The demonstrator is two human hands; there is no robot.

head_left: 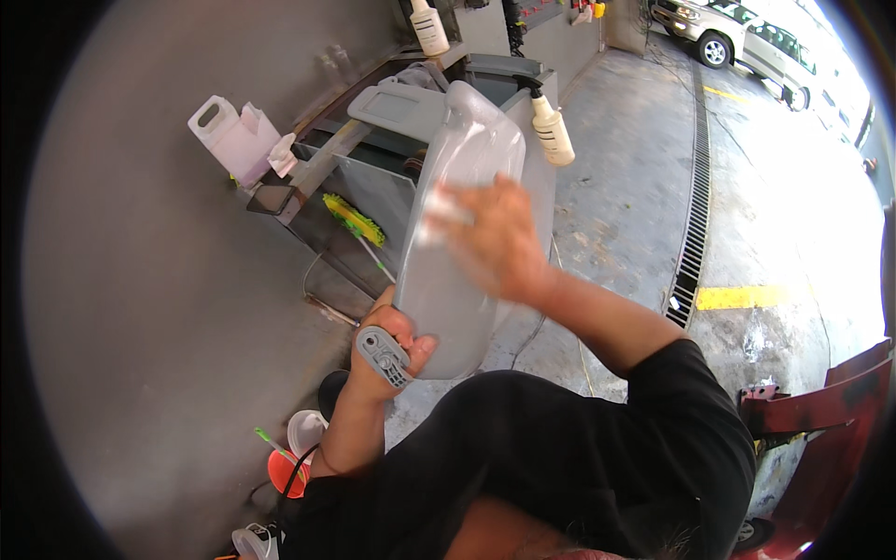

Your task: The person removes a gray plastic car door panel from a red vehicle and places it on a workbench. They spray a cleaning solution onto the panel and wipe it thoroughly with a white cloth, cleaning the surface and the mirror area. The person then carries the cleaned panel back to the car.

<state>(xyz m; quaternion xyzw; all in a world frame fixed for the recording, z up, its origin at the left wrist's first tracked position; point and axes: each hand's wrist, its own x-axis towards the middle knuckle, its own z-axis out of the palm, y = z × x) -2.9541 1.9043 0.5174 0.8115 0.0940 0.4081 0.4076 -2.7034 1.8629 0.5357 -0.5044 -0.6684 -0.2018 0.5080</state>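
A long, light-grey car sun visor is tilted upright in front of me. My left hand grips its lower left edge, fingers wrapped around the side by the grey mounting bracket. Blurred by motion, my right hand presses a small white cloth against the visor's upper face; the cloth's exact kind is hard to make out. Behind the held visor, a second grey sun visor with a rectangular cover lies on a grey cart.
Spray bottles hang at the cart's rim, one more farther back. A jug of pinkish liquid stands at the left near a yellow-green brush. An orange bucket is at lower left, a red car part at right.
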